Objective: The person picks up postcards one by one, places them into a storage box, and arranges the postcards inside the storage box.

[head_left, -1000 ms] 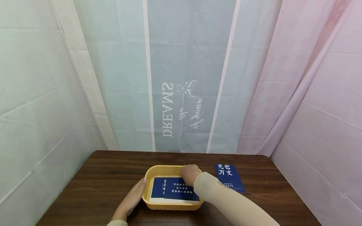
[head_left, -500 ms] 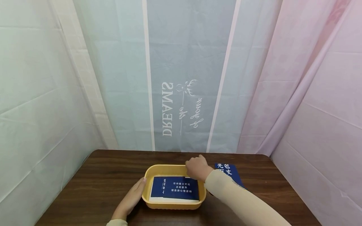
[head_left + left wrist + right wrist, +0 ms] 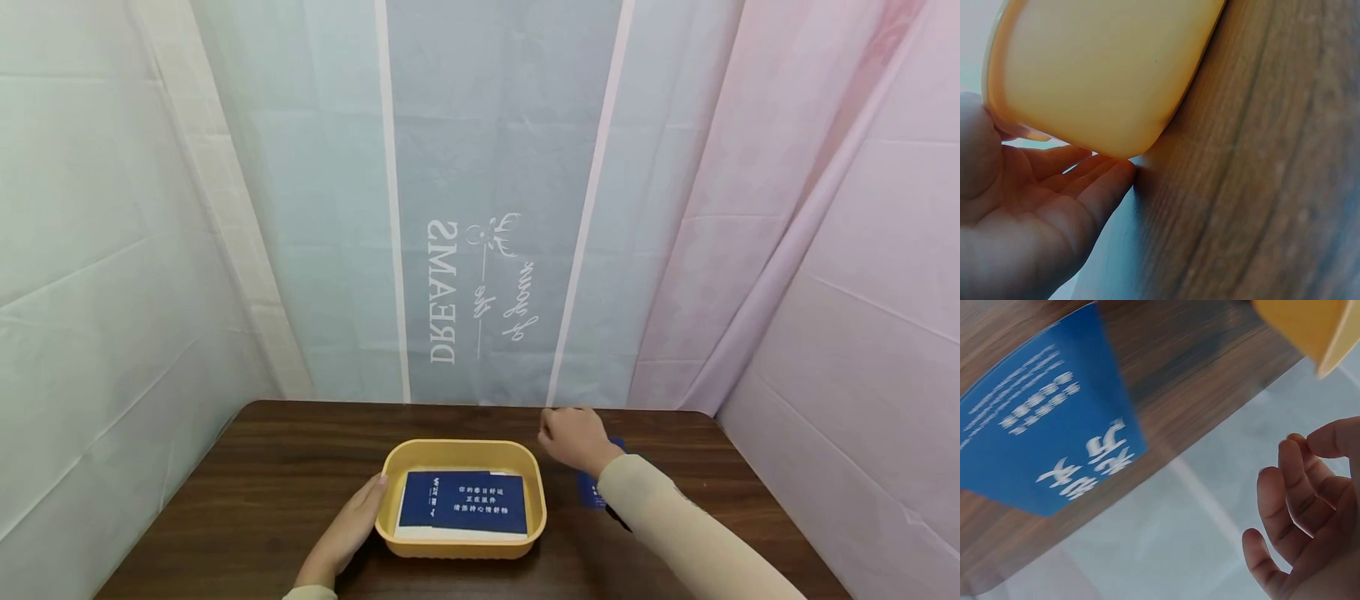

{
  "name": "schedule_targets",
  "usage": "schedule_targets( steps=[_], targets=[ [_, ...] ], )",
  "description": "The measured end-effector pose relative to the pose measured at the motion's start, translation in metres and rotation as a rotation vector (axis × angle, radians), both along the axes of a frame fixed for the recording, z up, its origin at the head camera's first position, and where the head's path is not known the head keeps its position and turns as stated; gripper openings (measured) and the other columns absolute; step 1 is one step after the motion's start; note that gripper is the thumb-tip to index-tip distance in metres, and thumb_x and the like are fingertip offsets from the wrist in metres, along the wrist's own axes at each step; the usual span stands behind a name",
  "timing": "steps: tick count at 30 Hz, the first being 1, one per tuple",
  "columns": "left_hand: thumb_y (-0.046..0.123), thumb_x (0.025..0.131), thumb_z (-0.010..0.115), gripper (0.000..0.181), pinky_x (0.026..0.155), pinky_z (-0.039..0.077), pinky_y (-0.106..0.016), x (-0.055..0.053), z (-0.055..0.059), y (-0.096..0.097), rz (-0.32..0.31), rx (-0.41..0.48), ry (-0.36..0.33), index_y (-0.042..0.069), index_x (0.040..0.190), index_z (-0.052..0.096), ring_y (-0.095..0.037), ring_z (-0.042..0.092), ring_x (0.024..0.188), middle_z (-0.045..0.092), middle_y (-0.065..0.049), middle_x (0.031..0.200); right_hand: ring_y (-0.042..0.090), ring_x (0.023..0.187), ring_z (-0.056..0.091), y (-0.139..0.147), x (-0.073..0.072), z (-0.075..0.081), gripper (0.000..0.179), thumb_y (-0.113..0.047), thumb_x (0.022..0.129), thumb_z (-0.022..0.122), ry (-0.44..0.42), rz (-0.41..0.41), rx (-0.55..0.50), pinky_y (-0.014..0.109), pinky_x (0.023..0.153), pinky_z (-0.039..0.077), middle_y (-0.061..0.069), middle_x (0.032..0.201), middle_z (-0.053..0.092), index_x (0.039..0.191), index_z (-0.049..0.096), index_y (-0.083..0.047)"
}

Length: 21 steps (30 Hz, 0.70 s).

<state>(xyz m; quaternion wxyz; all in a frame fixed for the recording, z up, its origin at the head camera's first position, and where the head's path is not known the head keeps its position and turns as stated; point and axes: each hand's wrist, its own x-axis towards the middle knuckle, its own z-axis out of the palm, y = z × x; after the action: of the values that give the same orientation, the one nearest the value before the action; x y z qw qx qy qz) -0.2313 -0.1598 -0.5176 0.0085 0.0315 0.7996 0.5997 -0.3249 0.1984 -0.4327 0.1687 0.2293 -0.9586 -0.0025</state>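
A yellow plastic basin (image 3: 461,550) stands on the table with blue printed cards (image 3: 480,504) lying overlapped in it, white edges showing. My left hand (image 3: 351,525) holds the basin's left side, thumb at the rim; in the left wrist view, the fingers (image 3: 1107,184) lie against the outer wall. My right hand (image 3: 576,437) is off to the right of the basin, above another blue card (image 3: 591,493), which the hand and sleeve partly cover. That card (image 3: 1054,419) shows white Chinese characters in the right wrist view. The right fingers are loosely bent with nothing between them.
The dark wooden table (image 3: 300,450) has a far edge close behind the basin. A grey-blue curtain (image 3: 495,167) with white lettering hangs behind it, with pale cloth (image 3: 862,350) at the sides.
My right hand has come out of the basin and moved right, over the loose card. The cards stay in the basin. My left hand has kept its place.
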Motion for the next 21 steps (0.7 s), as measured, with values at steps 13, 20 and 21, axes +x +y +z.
schedule_targets(
  steps=[13,20,21],
  targets=[
    [0.042,0.110,0.035,0.070,0.115,0.019,-0.063,0.000,-0.003,0.001,0.003,-0.002,-0.004,-0.017,0.147,0.031,-0.049,0.023,0.144,0.030,-0.036,0.153,0.022,0.073,0.063,0.052,-0.002,-0.014,0.019,-0.028,0.093,0.070,-0.269,-0.209,0.044,0.048,0.071,0.051,0.002,0.079,0.065,0.093,0.067,-0.010],
    [0.043,0.110,0.034,0.072,0.115,0.018,-0.064,0.000,-0.002,0.001,-0.003,-0.002,-0.012,-0.019,0.147,0.028,-0.050,0.021,0.144,0.028,-0.037,0.153,0.036,0.093,0.065,0.086,-0.001,-0.021,0.060,-0.045,0.084,0.079,-0.451,-0.344,-0.016,0.063,0.082,0.051,0.019,0.101,0.068,0.113,0.064,0.006],
    [0.043,0.110,0.034,0.072,0.115,0.018,-0.064,0.000,-0.002,0.001,-0.003,-0.005,-0.009,-0.019,0.147,0.028,-0.050,0.021,0.144,0.028,-0.037,0.153,0.036,0.094,0.064,0.090,-0.001,-0.022,0.067,-0.047,0.083,0.079,-0.469,-0.361,-0.042,0.063,0.082,0.051,0.021,0.103,0.067,0.115,0.062,0.009]
  ],
)
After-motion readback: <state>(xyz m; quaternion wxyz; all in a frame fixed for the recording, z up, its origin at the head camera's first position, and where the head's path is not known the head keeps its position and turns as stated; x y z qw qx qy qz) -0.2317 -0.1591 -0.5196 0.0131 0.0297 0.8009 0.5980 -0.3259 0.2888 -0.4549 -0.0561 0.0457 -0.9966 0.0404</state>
